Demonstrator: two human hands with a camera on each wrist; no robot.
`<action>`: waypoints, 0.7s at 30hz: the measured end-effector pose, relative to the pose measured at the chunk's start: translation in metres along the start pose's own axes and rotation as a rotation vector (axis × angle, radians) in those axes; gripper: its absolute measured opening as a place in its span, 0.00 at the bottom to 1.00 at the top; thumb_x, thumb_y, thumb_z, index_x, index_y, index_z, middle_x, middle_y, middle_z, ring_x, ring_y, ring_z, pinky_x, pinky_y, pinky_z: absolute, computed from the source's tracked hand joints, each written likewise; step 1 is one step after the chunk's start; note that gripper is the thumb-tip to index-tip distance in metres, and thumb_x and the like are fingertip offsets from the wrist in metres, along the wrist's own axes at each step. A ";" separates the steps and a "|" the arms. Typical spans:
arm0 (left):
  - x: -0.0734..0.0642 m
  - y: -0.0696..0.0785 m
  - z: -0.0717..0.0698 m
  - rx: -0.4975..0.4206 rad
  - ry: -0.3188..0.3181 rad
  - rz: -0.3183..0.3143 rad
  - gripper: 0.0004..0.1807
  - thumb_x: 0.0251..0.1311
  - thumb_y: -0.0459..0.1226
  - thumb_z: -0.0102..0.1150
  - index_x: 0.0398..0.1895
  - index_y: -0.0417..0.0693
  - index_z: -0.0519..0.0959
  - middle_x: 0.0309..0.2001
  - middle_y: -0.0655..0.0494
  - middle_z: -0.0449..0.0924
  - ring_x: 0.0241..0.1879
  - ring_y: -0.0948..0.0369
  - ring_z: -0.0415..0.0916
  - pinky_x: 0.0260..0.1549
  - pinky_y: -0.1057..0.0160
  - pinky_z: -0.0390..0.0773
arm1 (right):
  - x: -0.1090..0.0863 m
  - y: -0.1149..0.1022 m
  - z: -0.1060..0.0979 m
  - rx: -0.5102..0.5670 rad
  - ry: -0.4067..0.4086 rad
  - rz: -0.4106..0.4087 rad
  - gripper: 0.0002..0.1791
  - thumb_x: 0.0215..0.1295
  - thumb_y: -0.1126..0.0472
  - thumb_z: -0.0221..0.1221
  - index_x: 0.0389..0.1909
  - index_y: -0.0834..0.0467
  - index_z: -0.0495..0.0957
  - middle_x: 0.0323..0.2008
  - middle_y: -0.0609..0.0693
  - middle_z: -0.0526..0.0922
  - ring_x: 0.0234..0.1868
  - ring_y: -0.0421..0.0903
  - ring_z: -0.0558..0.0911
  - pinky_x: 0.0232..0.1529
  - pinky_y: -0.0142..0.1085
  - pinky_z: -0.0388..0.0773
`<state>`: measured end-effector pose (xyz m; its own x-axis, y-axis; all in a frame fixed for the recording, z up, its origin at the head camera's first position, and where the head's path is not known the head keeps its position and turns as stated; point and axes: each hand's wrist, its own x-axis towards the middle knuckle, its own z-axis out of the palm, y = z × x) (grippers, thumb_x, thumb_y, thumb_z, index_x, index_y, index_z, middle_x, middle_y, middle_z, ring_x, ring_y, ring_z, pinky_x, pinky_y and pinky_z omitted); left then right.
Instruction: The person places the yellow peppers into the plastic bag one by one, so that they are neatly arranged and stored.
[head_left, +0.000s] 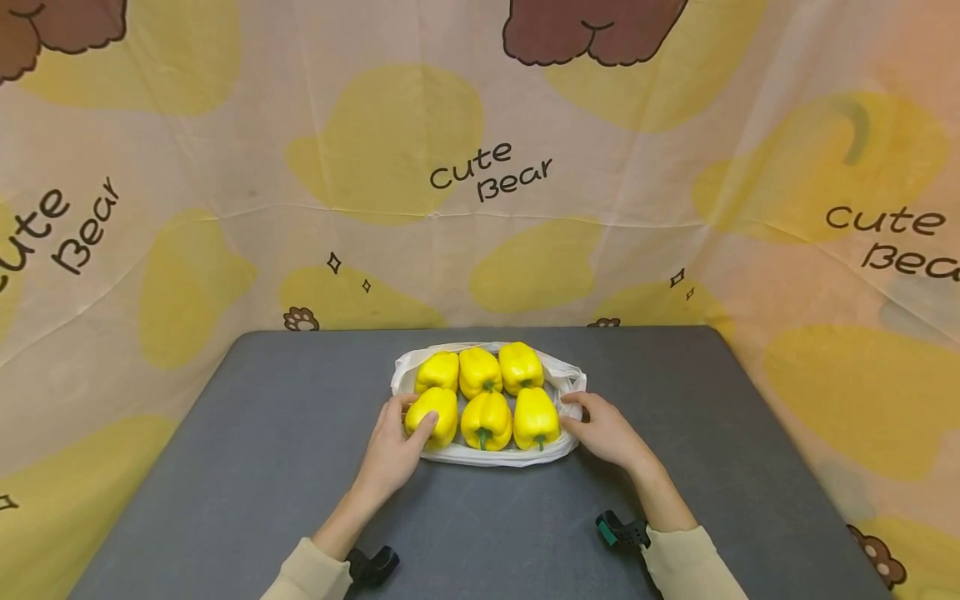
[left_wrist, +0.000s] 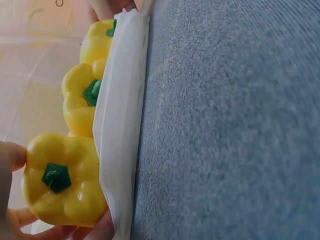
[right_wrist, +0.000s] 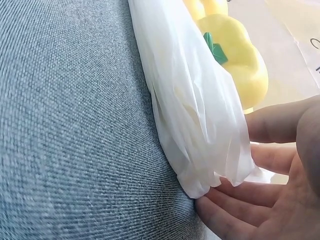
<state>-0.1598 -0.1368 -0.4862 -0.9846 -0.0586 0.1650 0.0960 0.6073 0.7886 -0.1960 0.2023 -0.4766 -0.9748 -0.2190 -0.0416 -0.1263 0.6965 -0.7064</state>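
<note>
Several yellow bell peppers point(head_left: 486, 414) with green stems stand in two rows inside a white plastic bag point(head_left: 525, 457), whose rolled-down rim rings them. My left hand point(head_left: 393, 442) holds the front-left bell pepper point(head_left: 438, 417). In the left wrist view its thumb lies on one side of that yellow bell pepper point(left_wrist: 75, 200) and the fingers curl round the other, against the bag wall point(left_wrist: 122, 110). My right hand point(head_left: 607, 429) pinches the bag's right edge. The right wrist view has the thumb at the rim of the white plastic point(right_wrist: 210, 125) and the fingers along its outside.
The bag sits near the far edge of a dark grey table point(head_left: 262, 467). A printed cloth point(head_left: 420, 275) hangs behind and along both sides. Black bands with small devices point(head_left: 375, 568) are on both wrists.
</note>
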 end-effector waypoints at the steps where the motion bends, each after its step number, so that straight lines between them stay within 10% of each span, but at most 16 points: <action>1: 0.000 0.000 0.001 0.004 0.005 -0.001 0.31 0.69 0.51 0.61 0.66 0.41 0.68 0.60 0.42 0.71 0.56 0.47 0.72 0.55 0.43 0.74 | 0.000 0.000 0.000 0.000 0.000 0.000 0.24 0.70 0.56 0.60 0.62 0.63 0.77 0.60 0.61 0.78 0.61 0.60 0.75 0.63 0.60 0.70; 21: 0.003 0.004 0.013 0.125 0.042 -0.041 0.32 0.66 0.59 0.60 0.60 0.45 0.71 0.46 0.47 0.76 0.38 0.53 0.75 0.35 0.55 0.74 | 0.000 -0.001 0.000 0.006 0.004 0.019 0.24 0.70 0.55 0.60 0.62 0.62 0.77 0.61 0.61 0.78 0.62 0.60 0.75 0.64 0.60 0.69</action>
<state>-0.1644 -0.1242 -0.4906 -0.9801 -0.1164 0.1610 0.0348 0.6974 0.7158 -0.1958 0.2016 -0.4761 -0.9777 -0.2036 -0.0524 -0.1069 0.6960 -0.7100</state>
